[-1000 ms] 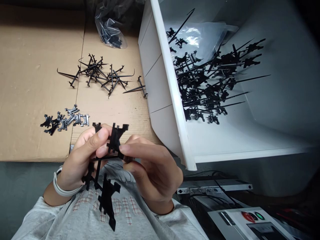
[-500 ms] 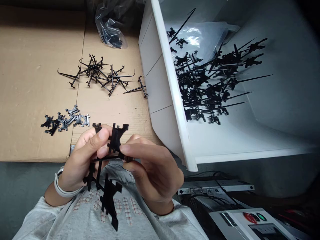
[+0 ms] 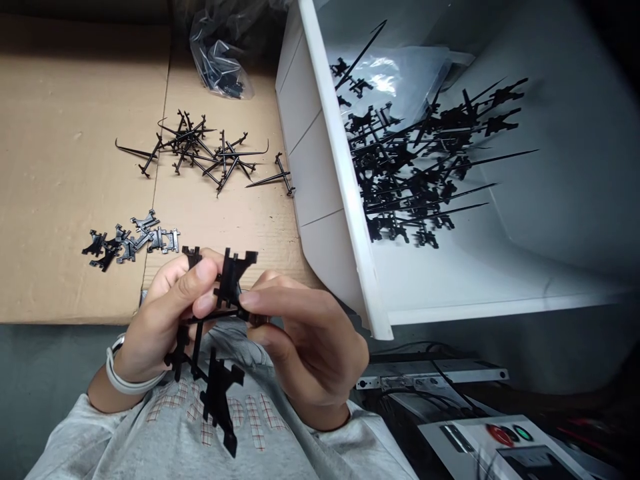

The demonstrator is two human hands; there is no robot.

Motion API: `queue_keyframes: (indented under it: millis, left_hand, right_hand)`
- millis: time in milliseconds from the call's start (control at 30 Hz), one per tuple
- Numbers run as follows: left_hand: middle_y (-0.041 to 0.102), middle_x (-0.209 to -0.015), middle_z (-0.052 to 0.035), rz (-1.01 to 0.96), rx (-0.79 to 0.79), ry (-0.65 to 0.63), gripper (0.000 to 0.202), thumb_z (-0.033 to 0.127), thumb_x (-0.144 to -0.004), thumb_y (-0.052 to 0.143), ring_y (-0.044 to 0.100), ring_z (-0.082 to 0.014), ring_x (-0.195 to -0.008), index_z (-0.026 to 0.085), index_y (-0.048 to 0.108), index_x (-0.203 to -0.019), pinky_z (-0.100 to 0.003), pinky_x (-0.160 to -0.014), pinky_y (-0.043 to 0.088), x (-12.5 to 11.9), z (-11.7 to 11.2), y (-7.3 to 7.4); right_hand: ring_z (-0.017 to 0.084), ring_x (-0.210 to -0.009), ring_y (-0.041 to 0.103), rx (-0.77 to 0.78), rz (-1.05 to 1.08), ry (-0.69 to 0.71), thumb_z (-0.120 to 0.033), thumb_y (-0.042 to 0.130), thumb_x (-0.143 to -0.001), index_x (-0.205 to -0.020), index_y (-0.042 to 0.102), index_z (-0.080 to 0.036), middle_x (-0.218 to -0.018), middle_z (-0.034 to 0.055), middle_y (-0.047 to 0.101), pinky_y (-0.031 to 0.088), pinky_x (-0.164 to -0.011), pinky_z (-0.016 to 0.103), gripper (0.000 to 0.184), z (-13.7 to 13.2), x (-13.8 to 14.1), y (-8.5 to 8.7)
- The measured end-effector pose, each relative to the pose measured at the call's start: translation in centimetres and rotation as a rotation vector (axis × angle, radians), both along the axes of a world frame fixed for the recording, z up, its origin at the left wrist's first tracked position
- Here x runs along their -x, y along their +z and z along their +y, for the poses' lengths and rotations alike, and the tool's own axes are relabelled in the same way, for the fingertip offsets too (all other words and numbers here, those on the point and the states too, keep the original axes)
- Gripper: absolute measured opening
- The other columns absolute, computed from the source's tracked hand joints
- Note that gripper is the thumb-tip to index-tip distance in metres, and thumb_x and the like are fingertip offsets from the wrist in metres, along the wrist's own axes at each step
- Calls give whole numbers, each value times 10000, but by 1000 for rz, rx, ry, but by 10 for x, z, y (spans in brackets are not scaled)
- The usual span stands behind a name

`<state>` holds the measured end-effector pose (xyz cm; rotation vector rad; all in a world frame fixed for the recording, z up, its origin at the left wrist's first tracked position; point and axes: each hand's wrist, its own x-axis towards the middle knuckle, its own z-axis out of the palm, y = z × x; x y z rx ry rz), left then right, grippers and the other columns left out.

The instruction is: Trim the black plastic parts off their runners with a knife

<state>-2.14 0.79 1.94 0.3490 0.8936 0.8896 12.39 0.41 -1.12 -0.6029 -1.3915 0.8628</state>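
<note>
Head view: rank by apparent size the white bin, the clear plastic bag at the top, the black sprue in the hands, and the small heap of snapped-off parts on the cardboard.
1. white bin, by far the largest.
2. black sprue, though closeness to the camera inflates it.
3 and 4. clear plastic bag and heap of snapped-off parts: too alike to rank.

You wear a grey shirt (image 3: 280, 440) — red-checked letters across its chest — and a white band (image 3: 120, 373) on your left wrist.

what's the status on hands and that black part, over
Left hand and right hand both pinch the black plastic sprue, held over the lap. Loose pieces lie on the cardboard. Nothing between.
</note>
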Motion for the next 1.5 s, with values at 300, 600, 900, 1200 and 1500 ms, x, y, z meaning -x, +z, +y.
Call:
queue_keyframes:
  millis: [300,600,900,1200,1500]
  left_hand:
    - [339,-555,87,46,-53,11,538,542,-813,888,211,-42,-411,192,526,-623,-166,-348,247,2,-1,-4]
    - [332,-547,90,60,-82,35,564,535,-835,871,195,-42,-408,195,482,-608,-168,-351,251,2,0,-2]
    - [361,-557,87,95,-116,37,473,536,-825,877,225,-41,-407,193,585,-680,-166,-340,251,4,-1,-3]
    - [394,-565,83,192,-84,117,412,522,-784,920,284,-43,-438,188,679,-776,-132,-368,266,2,2,5]
    - [431,-578,86,166,-142,192,375,490,-788,930,176,-24,-435,190,706,-810,-143,-364,223,7,11,-3]
  right_hand:
    - [165,-732,740,4,-28,-28,-191,665,-1014,-1240,741,-205,-889,46,790,614,-689,284,239,-1,0,0]
    - [206,-746,754,51,-9,35,-192,673,-993,-1306,717,-236,-911,61,806,635,-698,324,319,-1,-1,-2]
    - [182,-789,756,-59,-72,111,-136,695,-975,-1357,691,-206,-946,57,806,637,-724,287,388,7,-10,-5]
    - [165,-901,778,120,-29,87,-138,681,-1003,-1380,668,-223,-1124,70,801,649,-733,255,387,1,-15,-12]
    - [185,-816,781,14,-21,229,-233,704,-1008,-1380,699,-192,-1045,89,841,648,-700,294,374,3,-11,-19]
